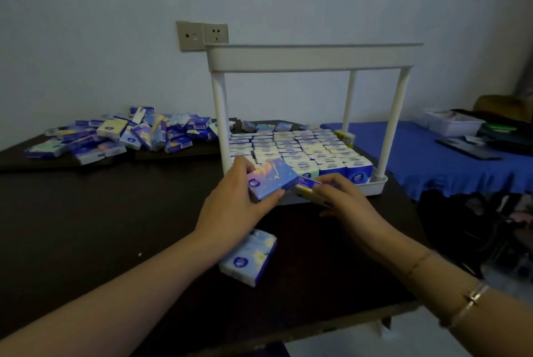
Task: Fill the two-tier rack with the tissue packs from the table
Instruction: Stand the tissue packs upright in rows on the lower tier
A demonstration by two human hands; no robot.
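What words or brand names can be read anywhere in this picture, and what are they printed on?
"Vinda": only a guess, from blurred print on the tops of the front packs in the rack's lower tier.
Round logo on the pack in the left hand: too blurred to read.
Round logo on the loose pack on the table: too blurred.
Packs in the pile: too small.

Single head-worn wide-angle view — looked forward and down, close over the dark wooden table (86,226), facing the pale wall (115,10).
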